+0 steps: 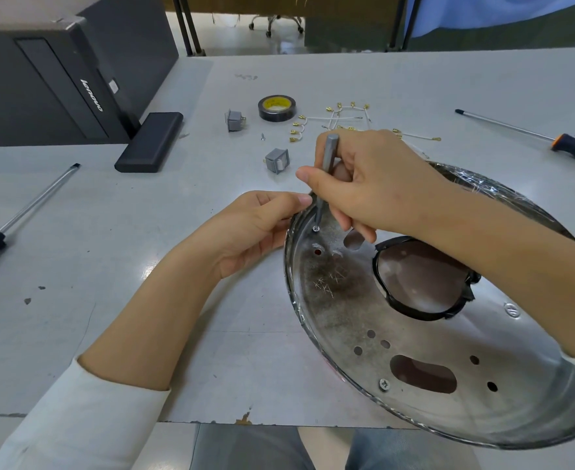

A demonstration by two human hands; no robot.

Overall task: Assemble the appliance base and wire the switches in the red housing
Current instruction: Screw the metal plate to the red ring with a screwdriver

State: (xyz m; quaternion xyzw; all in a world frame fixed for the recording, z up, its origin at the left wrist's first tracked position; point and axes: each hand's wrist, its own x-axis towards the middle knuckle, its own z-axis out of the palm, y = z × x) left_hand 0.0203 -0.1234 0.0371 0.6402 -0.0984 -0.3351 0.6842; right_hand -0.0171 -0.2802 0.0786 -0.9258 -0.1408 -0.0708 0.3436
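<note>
A round metal base plate point(425, 337) lies at the right of the table, with a black-taped opening and several holes. My right hand point(370, 184) grips a small grey screwdriver point(330, 154), its tip on a screw point(316, 228) near the plate's far-left rim. My left hand point(259, 228) pinches the plate's rim beside that screw. A second screw point(384, 384) sits in the plate near me. Two grey switches point(277, 160) point(234, 120) and white wires with brass terminals point(333, 120) lie beyond my hands. The red housing barely shows under the plate.
A roll of black tape point(277, 107) and a loose screw point(262, 137) lie at the back. Long screwdrivers rest at the far right point(550, 140) and at the left point(25, 212). A black computer case point(59, 83) and a black box point(150, 141) stand at the left.
</note>
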